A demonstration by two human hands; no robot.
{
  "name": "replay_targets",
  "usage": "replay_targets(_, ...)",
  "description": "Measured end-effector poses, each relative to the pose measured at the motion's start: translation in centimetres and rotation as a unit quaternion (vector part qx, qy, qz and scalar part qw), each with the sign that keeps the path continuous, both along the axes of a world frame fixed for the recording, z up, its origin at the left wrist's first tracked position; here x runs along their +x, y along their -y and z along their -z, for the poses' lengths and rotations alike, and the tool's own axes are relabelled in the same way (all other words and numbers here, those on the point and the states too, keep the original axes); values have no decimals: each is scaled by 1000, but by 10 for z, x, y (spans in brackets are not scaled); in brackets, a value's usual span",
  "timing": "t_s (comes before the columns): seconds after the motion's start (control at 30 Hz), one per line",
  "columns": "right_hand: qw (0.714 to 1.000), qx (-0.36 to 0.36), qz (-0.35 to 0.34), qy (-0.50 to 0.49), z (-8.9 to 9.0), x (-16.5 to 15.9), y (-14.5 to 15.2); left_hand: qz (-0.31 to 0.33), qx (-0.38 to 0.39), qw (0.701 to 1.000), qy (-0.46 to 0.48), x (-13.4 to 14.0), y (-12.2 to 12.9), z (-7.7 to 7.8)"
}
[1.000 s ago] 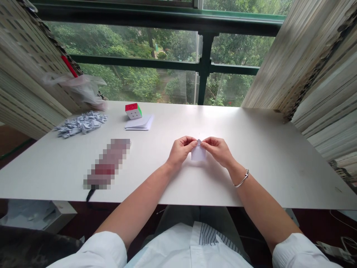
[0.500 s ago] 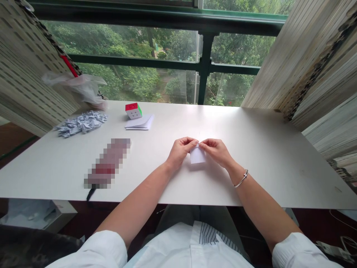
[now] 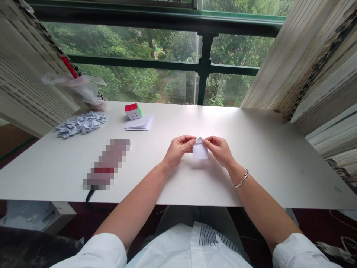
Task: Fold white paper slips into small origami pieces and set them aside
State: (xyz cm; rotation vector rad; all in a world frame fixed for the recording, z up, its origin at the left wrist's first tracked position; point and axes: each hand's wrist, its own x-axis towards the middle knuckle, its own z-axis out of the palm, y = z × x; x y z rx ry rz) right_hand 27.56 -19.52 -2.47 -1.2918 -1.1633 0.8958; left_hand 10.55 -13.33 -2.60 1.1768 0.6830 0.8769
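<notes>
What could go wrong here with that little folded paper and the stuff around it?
The small paper is pinched near its top by the left-hand grip and right-hand grip, so an uneven tug might tear or crease it.

The dark strap reaches the near edge of the table, so something brushing past might snag it and drag the pixelated item.

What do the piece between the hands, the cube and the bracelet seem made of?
The folded piece: matte paper, judging by its thin, creased flap. The cube: probably plastic, with smooth, bright faces. The bracelet: likely polished metal, given its silvery shine.
</notes>
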Motion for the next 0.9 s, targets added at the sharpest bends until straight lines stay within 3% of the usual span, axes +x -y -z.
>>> replay_targets(0.37, 998, 37, -40, -28, 4, -1, -2, -14, 56, 998, -21, 2, 2, 3)
replay_targets(0.9, 998, 33, -36, -44, 2, -3, -1, -34, 113, 992, -40, 5, 8, 6)
